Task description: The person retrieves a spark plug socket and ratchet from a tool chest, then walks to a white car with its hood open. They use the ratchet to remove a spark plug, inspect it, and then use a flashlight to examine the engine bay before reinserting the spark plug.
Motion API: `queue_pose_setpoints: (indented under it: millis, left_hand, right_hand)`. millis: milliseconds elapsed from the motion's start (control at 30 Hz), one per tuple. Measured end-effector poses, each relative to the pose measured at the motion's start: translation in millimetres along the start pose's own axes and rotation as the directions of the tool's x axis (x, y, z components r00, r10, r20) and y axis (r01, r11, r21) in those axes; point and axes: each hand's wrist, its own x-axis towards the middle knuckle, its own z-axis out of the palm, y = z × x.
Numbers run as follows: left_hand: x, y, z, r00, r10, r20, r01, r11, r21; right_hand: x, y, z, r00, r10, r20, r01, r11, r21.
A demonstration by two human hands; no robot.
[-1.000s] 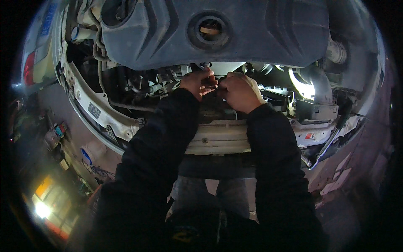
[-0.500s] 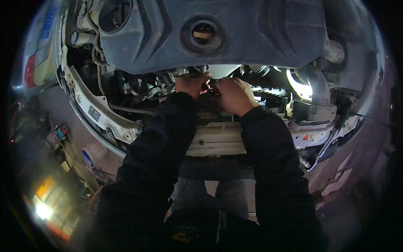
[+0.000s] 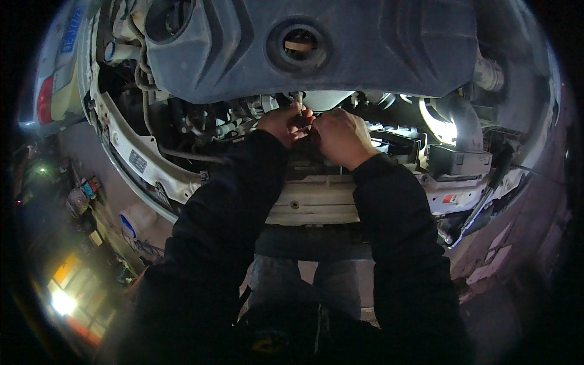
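From my remote seat I note engine cover [image 3: 377,55], right hand [image 3: 345,139] and left hand [image 3: 281,126] close together by its front edge, fingers curled, pinch too dark to tell, small metal fitting [image 3: 297,97] just beyond the nearer left, long axis unclear.

The head view, from the left of 2 fisheye cameras on the person's head, looks steeply down and forward into the open engine bay. The engine cover [image 3: 365,48] is near and cut by the upper edge; 2 dark sleeves [image 3: 398,207] enter from below, bringing both hands [image 3: 344,139] near centre. Toward the dark round rim, the pale front frame [image 3: 313,204] curves.
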Motion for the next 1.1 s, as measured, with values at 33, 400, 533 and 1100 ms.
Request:
queue_pose_setpoints:
  millis: [33, 400, 533, 1100]
  left_hand:
    - [0, 2, -3, 0.998, 0.065, 0.022, -0.067, 0.988, 0.141]
    - [-1, -4, 3, 0.920, 0.377, -0.108, -0.207, 0.701, 0.683]
    - [0, -2, -16, 0.734, 0.439, 0.518, -0.332, -0.433, 0.838]
    - [27, -3, -38, 0.815, 0.396, 0.424, -0.259, -0.405, 0.877]
  right_hand:
    - [0, 0, 0, 1.000, -0.003, -0.005, 0.003, 1.000, -0.015]
    - [-3, 3, 0, 0.993, 0.040, -0.111, -0.021, 0.986, 0.167]
    - [-4, 8, -3, 0.993, 0.055, -0.102, -0.039, 0.987, 0.156]
    - [7, -25, -2, 0.984, 0.180, -0.007, -0.178, 0.980, 0.086]
